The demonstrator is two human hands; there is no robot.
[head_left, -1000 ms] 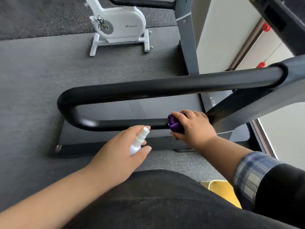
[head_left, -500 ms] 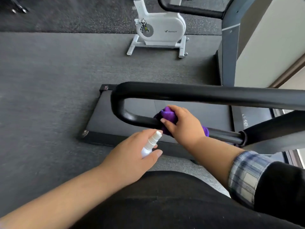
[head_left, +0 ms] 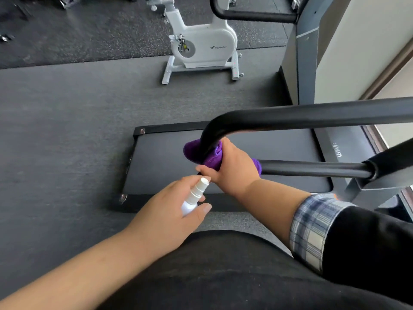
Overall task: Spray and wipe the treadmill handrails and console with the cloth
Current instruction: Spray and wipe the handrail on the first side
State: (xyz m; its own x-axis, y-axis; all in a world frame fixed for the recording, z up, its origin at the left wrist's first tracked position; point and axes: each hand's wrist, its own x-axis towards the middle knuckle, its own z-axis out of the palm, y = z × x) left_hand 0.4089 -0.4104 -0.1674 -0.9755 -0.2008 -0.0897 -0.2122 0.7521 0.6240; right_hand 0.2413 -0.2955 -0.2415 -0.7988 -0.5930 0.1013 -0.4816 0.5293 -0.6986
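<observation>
A black looped treadmill handrail [head_left: 312,116] runs from the right and bends back at its left end. My right hand [head_left: 232,168] presses a purple cloth [head_left: 196,152] around that bend, where the lower bar [head_left: 312,168] begins. Part of the cloth pokes out behind my wrist. My left hand [head_left: 169,213] holds a small white spray bottle [head_left: 194,195] just below and left of the cloth, nozzle pointing up toward the rail. The console is out of view.
The treadmill deck [head_left: 223,175] lies under the rail on grey gym flooring. A white exercise bike [head_left: 201,45] stands behind it. Another treadmill's upright [head_left: 306,63] and rail rise at the upper right beside a pale wall.
My right hand has slid the cloth leftward along the lower bar to the bend of the handrail. My left hand and the bottle followed. The camera has turned left.
</observation>
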